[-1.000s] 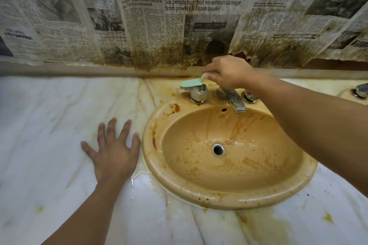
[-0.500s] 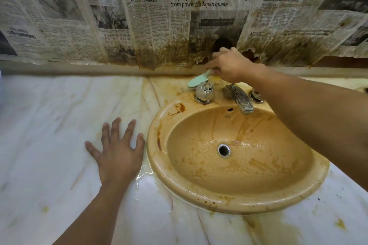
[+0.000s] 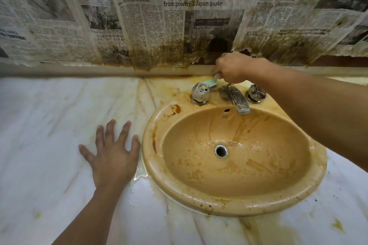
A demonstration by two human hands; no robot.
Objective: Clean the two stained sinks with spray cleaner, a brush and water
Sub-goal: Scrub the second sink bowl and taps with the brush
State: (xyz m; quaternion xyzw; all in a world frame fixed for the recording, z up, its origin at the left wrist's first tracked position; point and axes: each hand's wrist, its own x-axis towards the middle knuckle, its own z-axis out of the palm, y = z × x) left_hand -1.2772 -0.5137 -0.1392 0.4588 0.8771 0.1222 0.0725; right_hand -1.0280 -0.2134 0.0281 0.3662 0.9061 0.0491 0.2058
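— What has changed just now?

— The right hand (image 3: pixel 233 67) has moved from above the left tap knob (image 3: pixel 200 92) to the back of the sink (image 3: pixel 229 208), behind the spout (image 3: pixel 236 99) and close under the stained newspaper (image 3: pixel 139 26). The green brush (image 3: pixel 211 82) has come down with it. Its head now sits between that knob and the spout and seems to touch the back ledge.

— How is the brush held?

— The fingers (image 3: pixel 218 71) of this hand are curled round the handle and grip it. The handle is hidden in the fist; only the head sticks out to the left, below the knuckles.

— And the other hand?

— The left hand (image 3: pixel 113 153) stays flat on the counter (image 3: pixel 49 125), spread, straight, holding nothing. It lies just beside the sink's left rim, near a small puddle.

— What does this mean for the task?

— I think the scrubbing is now at the ledge round the taps. The bowl is wet near the drain (image 3: pixel 221 151), but brown streaks remain on bowl and rim. So this sink is far from clean, and I see only 1 of the 2 sinks.
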